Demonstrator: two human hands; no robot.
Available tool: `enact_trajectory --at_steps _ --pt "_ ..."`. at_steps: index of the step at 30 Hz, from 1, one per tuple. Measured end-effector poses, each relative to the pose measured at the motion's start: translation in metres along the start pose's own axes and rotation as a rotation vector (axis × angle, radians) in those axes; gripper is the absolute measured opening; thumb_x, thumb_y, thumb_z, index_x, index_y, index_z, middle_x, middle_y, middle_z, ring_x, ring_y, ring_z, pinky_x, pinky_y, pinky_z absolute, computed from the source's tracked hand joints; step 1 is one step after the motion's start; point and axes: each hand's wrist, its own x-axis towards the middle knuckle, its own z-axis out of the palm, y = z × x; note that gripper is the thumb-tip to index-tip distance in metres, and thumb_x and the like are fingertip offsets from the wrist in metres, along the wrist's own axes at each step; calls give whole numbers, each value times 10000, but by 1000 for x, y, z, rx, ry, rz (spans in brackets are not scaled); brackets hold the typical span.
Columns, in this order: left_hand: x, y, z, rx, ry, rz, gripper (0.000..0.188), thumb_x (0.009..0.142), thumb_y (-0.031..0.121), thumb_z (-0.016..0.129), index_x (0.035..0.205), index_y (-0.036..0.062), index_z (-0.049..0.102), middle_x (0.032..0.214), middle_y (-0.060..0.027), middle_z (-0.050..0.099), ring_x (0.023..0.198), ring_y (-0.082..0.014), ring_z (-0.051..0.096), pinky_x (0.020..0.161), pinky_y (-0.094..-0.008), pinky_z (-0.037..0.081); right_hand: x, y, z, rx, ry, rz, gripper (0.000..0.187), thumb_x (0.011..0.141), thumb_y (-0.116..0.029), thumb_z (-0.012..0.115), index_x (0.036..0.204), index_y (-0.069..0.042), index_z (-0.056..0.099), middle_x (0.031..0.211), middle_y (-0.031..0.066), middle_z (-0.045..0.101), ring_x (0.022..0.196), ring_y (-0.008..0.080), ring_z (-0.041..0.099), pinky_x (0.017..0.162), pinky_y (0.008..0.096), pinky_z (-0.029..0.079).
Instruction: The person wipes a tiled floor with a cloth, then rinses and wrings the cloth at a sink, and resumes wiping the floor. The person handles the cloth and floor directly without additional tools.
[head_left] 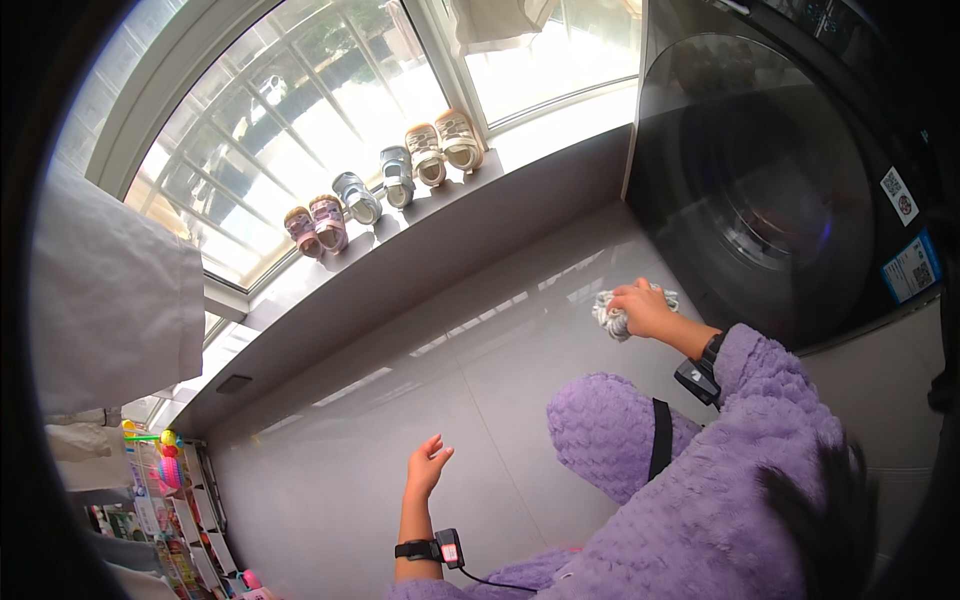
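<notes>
My right hand [644,305] is closed over a bunched grey-and-white cloth [614,318], pressing it against the grey tiled floor [400,410]. The cloth's folds stick out on both sides of my fingers. Further left and nearer to me, my left hand [428,466] is held over the floor with its fingers apart and slightly bent, and nothing is in it. Each wrist wears a black strap with a small device. A purple fluffy sleeve covers my right forearm, and my bent knee [600,430] in the same purple fabric lies between the hands.
A dark front-loading washing machine [745,170] stands at the right. Along the far window ledge [510,155] are several small children's shoes [397,177]. At the left hang white cloths [115,300], above a rack [180,510] holding colourful items.
</notes>
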Motion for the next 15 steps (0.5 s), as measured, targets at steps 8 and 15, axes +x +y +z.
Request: enact_trajectory --at_steps 8,15 --pt "-30 -26 -18 14 -30 -38 577 810 224 713 1317 45 504 1250 -191 571 1085 -242 596 908 -344 481 18 -56 -50 166 236 -110 405 683 -16 653 994 -273 682 1273 -42 540 1183 286 431 909 502 386" --pt "-59 -5 -25 20 -104 -19 568 806 240 715 1303 44 521 1222 -187 592 1075 -232 599 903 -338 480 -50 -97 -150 676 239 -378 416 662 -28 640 1035 -209 671 1252 88 575 1086 281 519 973 384 349"
